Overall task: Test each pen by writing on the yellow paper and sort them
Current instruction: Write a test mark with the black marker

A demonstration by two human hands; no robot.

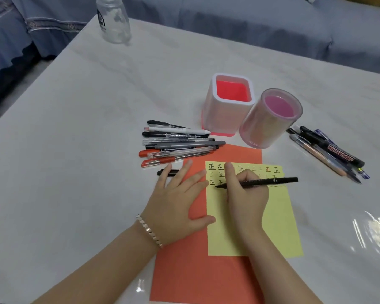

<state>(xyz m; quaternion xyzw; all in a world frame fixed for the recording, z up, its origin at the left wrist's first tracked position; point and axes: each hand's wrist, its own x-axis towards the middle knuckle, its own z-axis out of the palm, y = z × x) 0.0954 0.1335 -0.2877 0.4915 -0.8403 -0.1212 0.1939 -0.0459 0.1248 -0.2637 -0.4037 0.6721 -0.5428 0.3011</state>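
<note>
Your right hand (246, 194) has its fingers curled round a slim black plastic pen (270, 181), pinching it close to the tip with the index finger stretched forward. The pen lies low and almost level. Its tip touches the pale yellow paper sheet (279, 227) in the third row of handwritten marks, near the sheet's left edge, and its tail points to your right. The yellow sheet lies on a larger orange paper sheet (195, 273), flat on the glossy white marbled tabletop (75, 150).

Your left hand (176, 205) holds nothing. Its fingers are straight and spread, pressing the orange sheet just left of the yellow one, and the thumb reaches the yellow edge. Its outer fingertips overlap a short black piece (172, 172); you cannot tell whether it is a cap or a pen.

Beyond that hand a row of black, grey, white, clear and red pens (176, 145) lies side by side. Behind the papers stands a square white plastic holder with a red inside (228, 106), and just beside it a round clear plastic holder with a pink inside (270, 119). To the right of the round one lies a second bunch of pens (329, 152), a black whiteboard marker among them
</note>
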